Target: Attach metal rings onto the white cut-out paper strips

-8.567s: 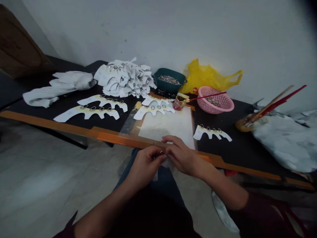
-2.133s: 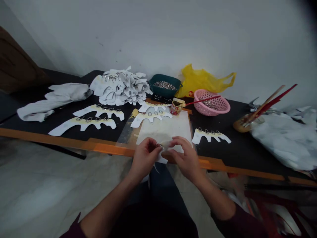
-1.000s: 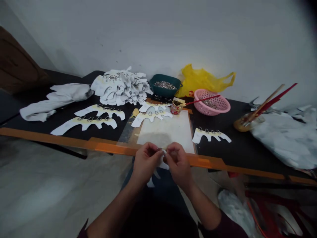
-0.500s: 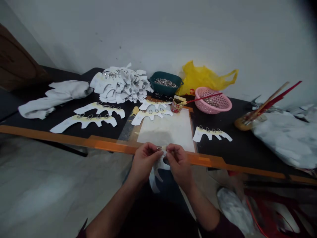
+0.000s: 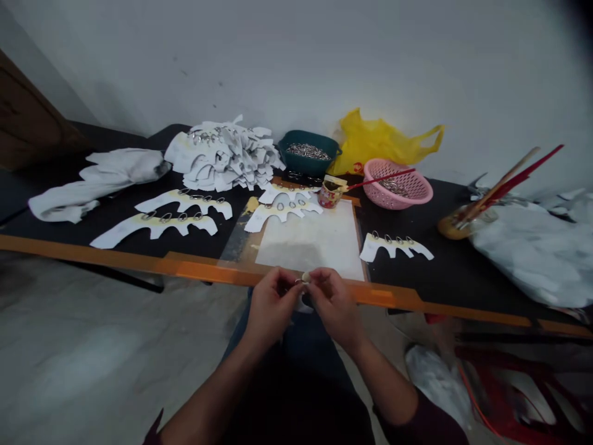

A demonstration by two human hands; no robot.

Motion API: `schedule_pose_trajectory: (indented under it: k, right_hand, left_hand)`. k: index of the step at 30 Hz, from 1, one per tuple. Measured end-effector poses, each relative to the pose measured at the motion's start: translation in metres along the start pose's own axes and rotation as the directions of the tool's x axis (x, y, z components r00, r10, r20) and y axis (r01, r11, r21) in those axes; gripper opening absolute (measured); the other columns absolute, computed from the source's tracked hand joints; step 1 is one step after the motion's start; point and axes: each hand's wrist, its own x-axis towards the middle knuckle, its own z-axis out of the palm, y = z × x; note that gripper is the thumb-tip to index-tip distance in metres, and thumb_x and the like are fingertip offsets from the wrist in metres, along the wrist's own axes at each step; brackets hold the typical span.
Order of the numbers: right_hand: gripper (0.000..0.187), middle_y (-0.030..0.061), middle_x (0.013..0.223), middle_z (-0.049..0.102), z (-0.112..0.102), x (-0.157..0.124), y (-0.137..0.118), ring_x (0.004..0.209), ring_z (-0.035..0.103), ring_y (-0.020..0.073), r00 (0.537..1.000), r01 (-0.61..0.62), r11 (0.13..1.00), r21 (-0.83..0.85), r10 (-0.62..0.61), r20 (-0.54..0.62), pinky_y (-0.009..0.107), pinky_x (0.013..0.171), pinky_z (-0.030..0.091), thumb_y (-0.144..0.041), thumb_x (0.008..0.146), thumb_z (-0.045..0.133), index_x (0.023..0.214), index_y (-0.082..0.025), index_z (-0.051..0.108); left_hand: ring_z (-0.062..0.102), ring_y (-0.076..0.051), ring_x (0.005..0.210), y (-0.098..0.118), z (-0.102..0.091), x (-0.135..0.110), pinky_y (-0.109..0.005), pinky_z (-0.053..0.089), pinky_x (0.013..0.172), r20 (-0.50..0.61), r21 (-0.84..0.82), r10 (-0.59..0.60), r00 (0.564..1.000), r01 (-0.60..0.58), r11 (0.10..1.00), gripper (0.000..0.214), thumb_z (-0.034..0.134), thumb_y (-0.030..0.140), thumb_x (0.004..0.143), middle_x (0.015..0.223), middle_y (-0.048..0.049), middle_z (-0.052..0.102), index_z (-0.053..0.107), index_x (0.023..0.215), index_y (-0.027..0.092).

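Close together at the table's front edge, both of my hands are closed in a pinch. My left hand (image 5: 273, 309) grips a small metal ring (image 5: 298, 280) at its fingertips. Between the thumb and fingers of my right hand (image 5: 334, 307) is the tab of a white cut-out strap piece (image 5: 306, 277), against the ring. Most of that piece is hidden behind my hands. Just beyond lies a white board (image 5: 296, 250), with a finished-looking strap piece with rings (image 5: 282, 210) across its far end.
A small glue pot (image 5: 330, 193) with a red stick stands behind the board. Metal rings fill a green basket (image 5: 309, 167) and lie in a pink basket (image 5: 393, 201). Strap pieces are piled (image 5: 222, 157) at the back left. A jar of brushes (image 5: 456, 224) sits right, beside white material (image 5: 537, 253).
The hanging end of the white strap piece, visible below my hands before, is now mostly out of sight. My hands stay together, with fingers slightly shifted around the tab and ring.
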Motion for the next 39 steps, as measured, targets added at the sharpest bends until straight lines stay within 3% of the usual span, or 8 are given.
schedule_pose_trajectory:
  k: [5,8,11,28,31,34,37,39]
  right_hand:
    - [0.006,0.0026,0.081,0.057,0.001,0.002,-0.008,0.084,0.053,0.0179,0.993,0.117,0.982,-0.145,-0.120,-0.013,0.035,0.080,0.043,-0.021,0.082,0.053,0.079,-0.022,0.058]
    - [0.011,0.0055,0.090,0.053,0.001,0.003,-0.011,0.099,0.046,0.0216,0.961,0.243,0.918,-0.313,-0.271,-0.050,0.043,0.090,0.036,-0.017,0.082,0.050,0.076,-0.021,0.059]
    - [0.013,0.0065,0.094,0.052,0.004,0.004,-0.007,0.105,0.043,0.0218,0.935,0.317,0.888,-0.333,-0.351,-0.045,0.045,0.094,0.034,-0.013,0.082,0.045,0.078,-0.020,0.055]
    - [0.010,0.0056,0.084,0.053,0.013,0.004,-0.001,0.081,0.050,0.0181,0.975,0.223,0.943,-0.247,-0.212,0.073,0.035,0.075,0.043,-0.013,0.083,0.039,0.079,-0.020,0.046]
    - [0.006,0.0030,0.082,0.053,0.009,0.007,-0.012,0.077,0.050,0.0160,0.987,0.143,0.979,-0.145,-0.130,0.098,0.032,0.071,0.044,-0.015,0.082,0.042,0.082,-0.020,0.044]
    - [0.006,-0.0008,0.080,0.052,0.001,0.018,-0.033,0.071,0.051,0.0127,0.993,0.023,0.994,0.107,-0.035,0.112,0.027,0.065,0.044,-0.020,0.080,0.047,0.084,-0.022,0.042]
    - [0.011,-0.0030,0.077,0.052,-0.005,0.029,-0.044,0.066,0.050,0.0105,0.985,-0.117,0.912,0.394,0.055,0.165,0.023,0.058,0.042,-0.024,0.079,0.050,0.082,-0.022,0.040]
    - [0.014,-0.0042,0.073,0.053,-0.004,0.032,-0.039,0.061,0.049,0.0097,0.976,-0.210,0.824,0.527,0.142,0.168,0.022,0.055,0.040,-0.025,0.076,0.053,0.081,-0.022,0.040]
  left_hand:
    - [0.057,-0.014,0.071,0.005,0.000,0.000,-0.024,0.043,0.064,-0.017,-0.067,0.029,0.999,-0.030,0.997,0.011,0.063,0.023,0.068,0.079,-0.0014,0.063,0.052,0.068,0.018]
    - [0.058,-0.014,0.072,0.004,-0.001,0.001,-0.024,0.044,0.065,-0.008,-0.037,0.032,0.999,-0.032,0.999,0.011,0.062,0.024,0.069,0.078,-0.0011,0.063,0.052,0.069,0.018]
    - [0.058,-0.013,0.070,-0.001,-0.002,0.004,-0.024,0.044,0.064,-0.012,-0.018,0.014,1.000,-0.014,1.000,0.014,0.062,0.024,0.069,0.076,-0.0009,0.063,0.050,0.068,0.018]
    - [0.055,-0.014,0.062,-0.008,-0.010,0.000,-0.024,0.041,0.058,-0.009,0.192,0.045,0.999,-0.042,0.980,0.011,0.060,0.026,0.070,0.066,0.0003,0.060,0.052,0.067,0.019]
    - [0.052,-0.014,0.058,0.018,-0.021,0.007,-0.023,0.038,0.053,0.087,0.242,0.023,0.996,-0.043,0.969,0.008,0.061,0.023,0.068,0.062,0.0006,0.058,0.054,0.066,0.019]
    - [0.050,-0.013,0.054,0.062,-0.036,0.024,-0.022,0.035,0.049,0.301,0.329,0.043,0.953,-0.146,0.933,0.005,0.063,0.020,0.065,0.058,0.0007,0.057,0.058,0.066,0.019]
    - [0.053,-0.015,0.059,0.095,-0.044,0.045,-0.024,0.038,0.052,0.527,0.384,0.079,0.846,-0.319,0.866,0.006,0.062,0.021,0.068,0.064,-0.0009,0.059,0.062,0.074,0.021]
    - [0.055,-0.018,0.069,0.094,-0.041,0.054,-0.027,0.042,0.061,0.539,0.420,0.182,0.822,-0.451,0.788,0.014,0.065,0.022,0.066,0.075,-0.0028,0.061,0.062,0.080,0.021]
